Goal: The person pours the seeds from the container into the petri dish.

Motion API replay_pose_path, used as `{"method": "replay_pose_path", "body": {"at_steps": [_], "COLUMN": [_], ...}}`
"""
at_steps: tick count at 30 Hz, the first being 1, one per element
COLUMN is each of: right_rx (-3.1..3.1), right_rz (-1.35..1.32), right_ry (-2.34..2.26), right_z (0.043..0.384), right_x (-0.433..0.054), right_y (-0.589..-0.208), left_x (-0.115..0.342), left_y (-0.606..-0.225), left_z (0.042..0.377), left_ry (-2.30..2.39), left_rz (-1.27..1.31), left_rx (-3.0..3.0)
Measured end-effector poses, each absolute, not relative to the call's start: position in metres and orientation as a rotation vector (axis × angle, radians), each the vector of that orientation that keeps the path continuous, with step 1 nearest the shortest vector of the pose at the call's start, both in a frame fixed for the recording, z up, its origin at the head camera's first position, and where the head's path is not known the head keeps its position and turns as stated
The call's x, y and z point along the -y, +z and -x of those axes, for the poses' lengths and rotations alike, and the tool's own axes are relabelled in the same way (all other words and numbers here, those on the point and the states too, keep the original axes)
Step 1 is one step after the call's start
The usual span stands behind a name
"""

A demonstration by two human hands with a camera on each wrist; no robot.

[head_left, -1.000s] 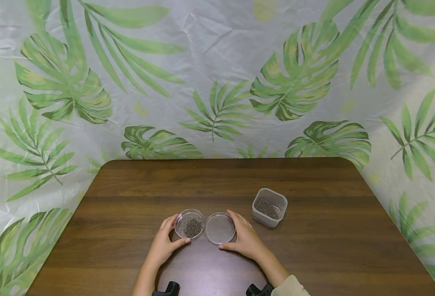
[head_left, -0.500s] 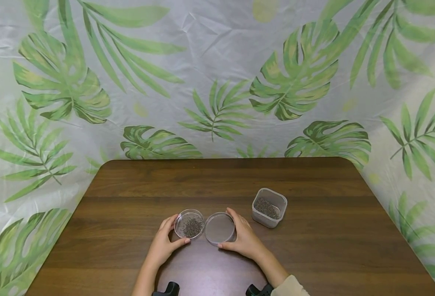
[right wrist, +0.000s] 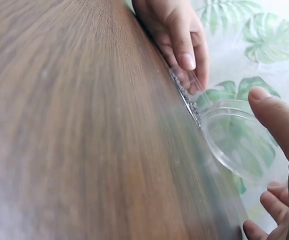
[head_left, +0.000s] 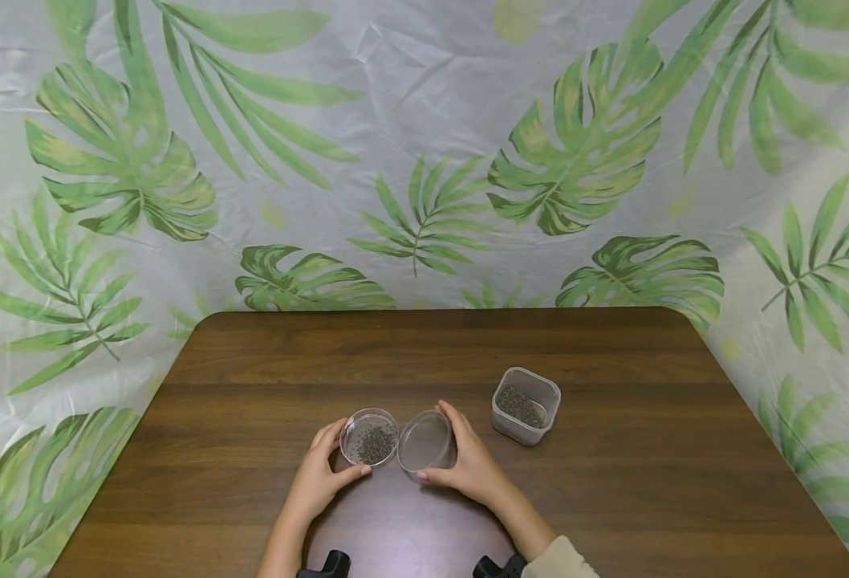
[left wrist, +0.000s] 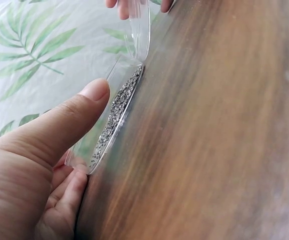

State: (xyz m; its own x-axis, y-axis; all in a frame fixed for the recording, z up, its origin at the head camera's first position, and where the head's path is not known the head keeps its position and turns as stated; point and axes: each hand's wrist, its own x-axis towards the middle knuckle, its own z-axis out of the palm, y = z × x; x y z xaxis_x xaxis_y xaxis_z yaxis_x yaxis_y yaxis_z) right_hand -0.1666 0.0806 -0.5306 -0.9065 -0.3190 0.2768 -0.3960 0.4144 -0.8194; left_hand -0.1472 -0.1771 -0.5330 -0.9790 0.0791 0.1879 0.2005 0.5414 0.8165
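A clear round petri dish (head_left: 370,438) holding grey-black granules (left wrist: 115,112) lies flat on the table. My left hand (head_left: 318,475) grips it from the left, thumb at the near rim and fingers round the far side. Just right of it is a clear, shallow petri dish lid (head_left: 424,441) with nothing inside, held at its rim between the thumb and fingers of my right hand (head_left: 472,467). In the right wrist view the lid (right wrist: 239,142) stands tilted, its right side raised and its left edge low beside the dish.
A translucent square plastic tub (head_left: 526,405) with more dark granules stands on the brown wooden table (head_left: 424,353), to the right and behind my right hand. A leaf-patterned cloth (head_left: 424,144) hangs behind the table.
My right hand has raised the right side of the lid and shifted slightly left, so the lid tilts toward the dish. The left hand and the dish have stayed still.
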Motion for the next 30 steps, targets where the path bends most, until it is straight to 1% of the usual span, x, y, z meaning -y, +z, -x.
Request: {"method": "replay_pose_path", "body": {"at_steps": [18,30], "right_rx": [2.5,2.563], "right_rz": [-0.692,-0.675], "right_ry": [1.659,1.735], "right_z": [0.171,0.173], "right_x": [-0.069,-0.065], "right_y": [-0.525,-0.523], "left_x": [0.178,0.177], "left_y": [-0.534,-0.532], "left_z": [0.147,0.146], "left_ry": [-1.433,-1.429], "left_rz": [0.252,0.251], "left_rx": [2.629,2.628]}}
